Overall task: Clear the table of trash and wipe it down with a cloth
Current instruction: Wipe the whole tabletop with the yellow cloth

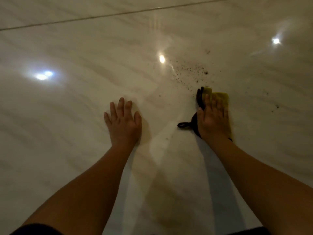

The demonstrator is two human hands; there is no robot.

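Right grip (212,117): palm down, fingers straight and held close together, lying flat on the cloth (221,97). No finger curls round it, and the thumb lies along the cloth's left edge. Left grip (122,119): palm down on the bare table (67,126), fingers straight and slightly spread, thumb out to the right, holding nothing. The two grips lie side by side and apart, the left one well clear of the cloth. Cloth: yellow with a black border, bunched or folded, on the table right of centre. The right grip covers most of it, with yellow showing past the fingertips and down the right side. A black hanging loop (182,124) sticks out to the left near the wrist and lies flat on the table. Dark specks (194,72): fine grit or crumbs scattered just beyond the cloth, densest ahead of the fingertips and thinning toward the far side. A few stray specks lie to the right of the cloth. Table surface: pale, glossy, with marble-like veining. It carries several bright light reflections (162,59), and a thin dark seam (101,16) crosses the far side. The frame is dim and soft, so the cloth's weave cannot be told.
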